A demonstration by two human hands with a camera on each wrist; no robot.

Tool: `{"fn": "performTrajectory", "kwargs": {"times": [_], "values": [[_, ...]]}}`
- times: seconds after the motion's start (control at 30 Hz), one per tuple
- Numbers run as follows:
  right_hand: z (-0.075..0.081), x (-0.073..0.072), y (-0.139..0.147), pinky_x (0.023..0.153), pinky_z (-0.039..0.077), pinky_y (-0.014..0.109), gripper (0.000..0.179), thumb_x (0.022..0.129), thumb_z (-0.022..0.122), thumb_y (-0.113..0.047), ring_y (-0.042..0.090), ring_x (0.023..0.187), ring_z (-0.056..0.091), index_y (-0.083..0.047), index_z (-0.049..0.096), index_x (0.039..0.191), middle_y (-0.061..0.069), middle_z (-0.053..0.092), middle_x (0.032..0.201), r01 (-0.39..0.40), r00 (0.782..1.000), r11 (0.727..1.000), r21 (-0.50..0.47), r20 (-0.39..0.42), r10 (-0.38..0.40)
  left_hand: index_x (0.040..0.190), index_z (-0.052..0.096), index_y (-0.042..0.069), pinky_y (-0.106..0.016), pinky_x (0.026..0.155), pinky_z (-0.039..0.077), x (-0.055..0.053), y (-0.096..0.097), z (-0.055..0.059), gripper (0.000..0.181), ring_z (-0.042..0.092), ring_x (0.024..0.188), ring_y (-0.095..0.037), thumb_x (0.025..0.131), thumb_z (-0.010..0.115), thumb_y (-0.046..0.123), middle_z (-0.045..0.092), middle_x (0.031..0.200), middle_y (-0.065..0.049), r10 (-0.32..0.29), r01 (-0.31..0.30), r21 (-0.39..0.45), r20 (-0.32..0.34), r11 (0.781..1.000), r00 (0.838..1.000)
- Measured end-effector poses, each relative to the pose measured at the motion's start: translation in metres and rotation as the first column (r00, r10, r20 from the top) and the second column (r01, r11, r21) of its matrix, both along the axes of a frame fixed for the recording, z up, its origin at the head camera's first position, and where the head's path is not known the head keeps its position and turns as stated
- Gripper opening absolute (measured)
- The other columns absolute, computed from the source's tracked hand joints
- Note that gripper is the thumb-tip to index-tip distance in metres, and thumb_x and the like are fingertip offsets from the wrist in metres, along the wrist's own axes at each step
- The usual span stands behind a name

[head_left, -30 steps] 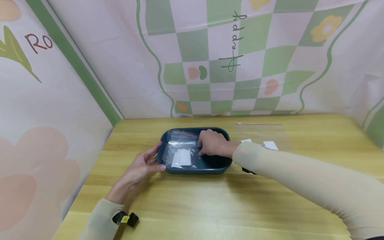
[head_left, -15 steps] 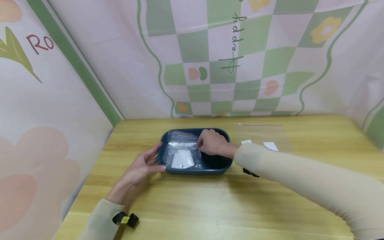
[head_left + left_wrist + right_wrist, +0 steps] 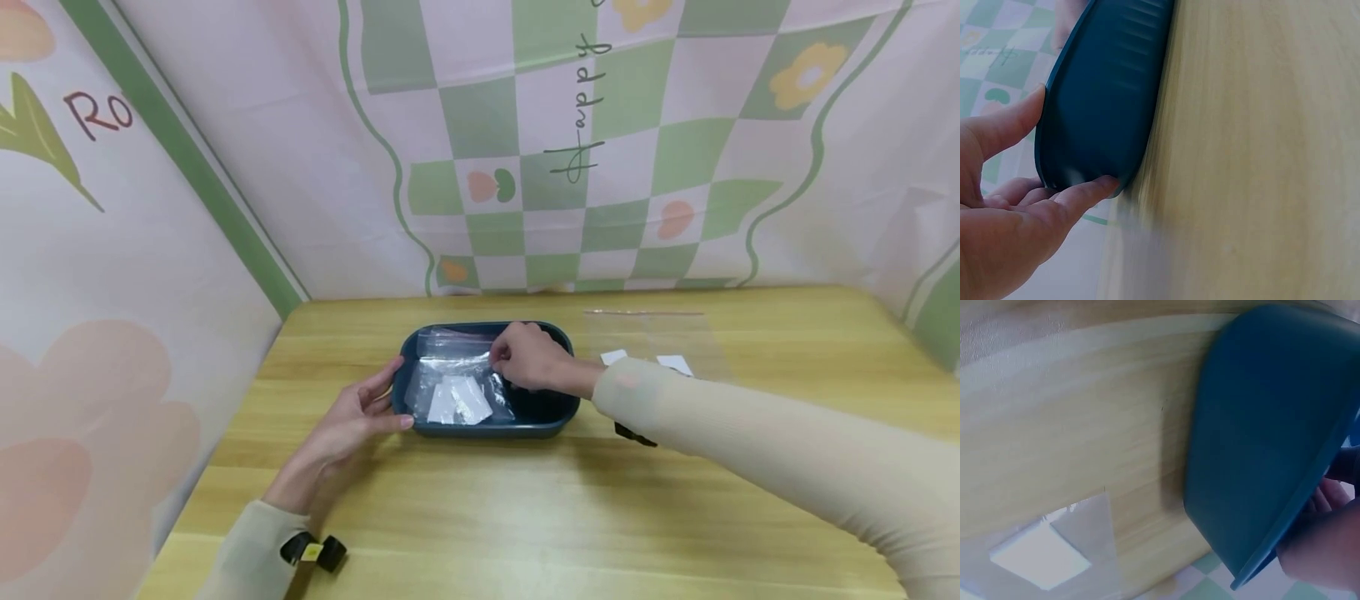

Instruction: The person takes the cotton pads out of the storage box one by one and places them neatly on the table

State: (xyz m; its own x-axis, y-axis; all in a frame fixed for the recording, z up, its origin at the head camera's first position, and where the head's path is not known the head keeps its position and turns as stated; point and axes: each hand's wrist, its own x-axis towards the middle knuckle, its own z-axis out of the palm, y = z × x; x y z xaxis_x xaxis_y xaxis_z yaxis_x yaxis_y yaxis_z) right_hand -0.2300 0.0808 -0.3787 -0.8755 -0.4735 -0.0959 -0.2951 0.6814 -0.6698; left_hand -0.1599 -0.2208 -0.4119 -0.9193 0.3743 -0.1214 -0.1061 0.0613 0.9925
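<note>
A dark blue oblong plastic bin [image 3: 487, 431] stands on the table. My left hand [image 3: 348, 421] holds its left end, thumb and fingers spread around the rim; the left wrist view shows this hand [image 3: 1019, 212] against the bin's end wall. Inside the bin lie clear zip-lock bags [image 3: 450, 367] with white paper pieces [image 3: 459, 400] in them. My right hand [image 3: 534, 360] reaches into the bin and pinches the right edge of a zip-lock bag. Its fingertips are partly hidden; in the right wrist view the bin's wall [image 3: 1260, 437] covers most of the fingers.
To the right of the bin, clear zip-lock bags [image 3: 675, 333] with white paper pieces [image 3: 675, 364] lie flat on the wooden table [image 3: 525, 517], partly under the right sleeve. A patterned cloth backdrop [image 3: 555, 225] rises behind the table's far edge.
Inside the bin, a bag and its white paper have slid right, so the paper pieces fan apart more. The right hand has moved slightly left; the left hand keeps its hold on the bin.
</note>
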Motion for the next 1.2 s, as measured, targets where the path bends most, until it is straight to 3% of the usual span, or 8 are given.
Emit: {"fn": "performTrajectory", "kwargs": {"times": [0.1,0.2,0.37,0.57,0.77,0.9,1.07,1.2], "values": [[-0.002,-0.001,-0.002,0.060,0.064,0.033,0.016,0.099,0.068,0.001,0.022,0.072,0.075,0.003,0.077,0.111,0.011,0.078,0.092,-0.011,0.996,0.990,-0.144,0.086,0.024,0.167,0.022,0.007,-0.036,0.112,0.046,0.000,0.000,0.000,0.095,0.029,0.152,-0.044,0.090,0.073,-0.011,0.014,0.174,-0.013,0.004,-0.004,-0.011,0.000,1.000,1.000],[-0.004,-0.001,-0.004,0.071,0.066,0.038,0.032,0.095,0.072,0.003,0.023,0.085,0.075,0.005,0.071,0.127,0.014,0.078,0.101,-0.004,0.973,0.957,-0.290,0.220,0.070,0.168,0.023,0.009,-0.036,0.112,0.045,0.000,0.000,0.001,0.095,0.028,0.153,-0.043,0.090,0.074,-0.011,0.015,0.174,-0.012,0.004,-0.003,-0.021,0.005,1.000,1.000],[-0.007,0.000,-0.008,0.079,0.065,0.036,0.051,0.089,0.078,0.003,0.020,0.090,0.072,0.002,0.064,0.139,0.012,0.075,0.104,0.010,0.951,0.931,-0.365,0.292,0.104,0.168,0.023,0.010,-0.035,0.112,0.044,0.000,0.000,0.001,0.096,0.028,0.153,-0.042,0.090,0.075,-0.010,0.015,0.174,-0.011,0.007,-0.006,-0.031,0.011,1.000,1.000],[-0.007,0.002,-0.014,0.075,0.064,0.033,0.058,0.088,0.081,0.000,0.019,0.084,0.072,-0.002,0.063,0.143,0.012,0.073,0.120,0.020,0.947,0.945,-0.325,0.309,0.086,0.168,0.022,0.009,-0.035,0.112,0.044,0.000,-0.001,0.001,0.094,0.028,0.153,-0.043,0.091,0.074,-0.009,0.014,0.174,-0.012,-0.007,0.007,-0.029,-0.001,1.000,1.000],[-0.001,0.003,-0.014,0.069,0.060,0.028,0.066,0.086,0.083,-0.002,0.016,0.067,0.067,-0.005,0.061,0.147,0.010,0.064,0.145,-0.034,0.963,0.969,-0.243,0.250,0.097,0.168,0.023,0.009,-0.036,0.112,0.044,0.000,0.000,0.001,0.094,0.028,0.153,-0.043,0.091,0.074,-0.010,0.014,0.174,-0.011,-0.003,0.003,-0.026,-0.002,1.000,1.000],[0.007,0.003,-0.011,0.069,0.062,0.031,0.074,0.084,0.085,0.000,0.017,0.066,0.069,-0.008,0.056,0.152,0.009,0.054,0.156,-0.064,0.969,0.977,-0.205,0.219,0.110,0.168,0.023,0.009,-0.035,0.112,0.045,0.000,0.000,0.002,0.094,0.028,0.153,-0.043,0.091,0.074,-0.010,0.014,0.174,-0.012,-0.002,0.002,-0.019,0.004,1.000,1.000],[0.019,0.003,-0.007,0.071,0.064,0.035,0.083,0.083,0.085,0.001,0.020,0.070,0.071,-0.010,0.049,0.157,0.016,0.059,0.149,-0.104,0.970,0.975,-0.195,0.195,0.143,0.167,0.022,0.005,-0.037,0.112,0.046,0.001,0.000,0.002,0.093,0.029,0.152,-0.043,0.091,0.073,-0.012,0.015,0.174,-0.015,-0.008,0.008,0.000,-0.002,1.000,1.000],[0.028,0.004,-0.001,0.067,0.062,0.033,0.087,0.084,0.086,-0.002,0.022,0.069,0.071,-0.011,0.044,0.160,0.018,0.071,0.119,-0.140,0.970,0.972,-0.189,0.171,0.173,0.167,0.021,0.004,-0.036,0.111,0.047,0.001,0.000,0.001,0.093,0.029,0.152,-0.044,0.091,0.073,-0.011,0.014,0.174,-0.016,-0.010,0.010,0.004,-0.006,1.000,1.000]]}}
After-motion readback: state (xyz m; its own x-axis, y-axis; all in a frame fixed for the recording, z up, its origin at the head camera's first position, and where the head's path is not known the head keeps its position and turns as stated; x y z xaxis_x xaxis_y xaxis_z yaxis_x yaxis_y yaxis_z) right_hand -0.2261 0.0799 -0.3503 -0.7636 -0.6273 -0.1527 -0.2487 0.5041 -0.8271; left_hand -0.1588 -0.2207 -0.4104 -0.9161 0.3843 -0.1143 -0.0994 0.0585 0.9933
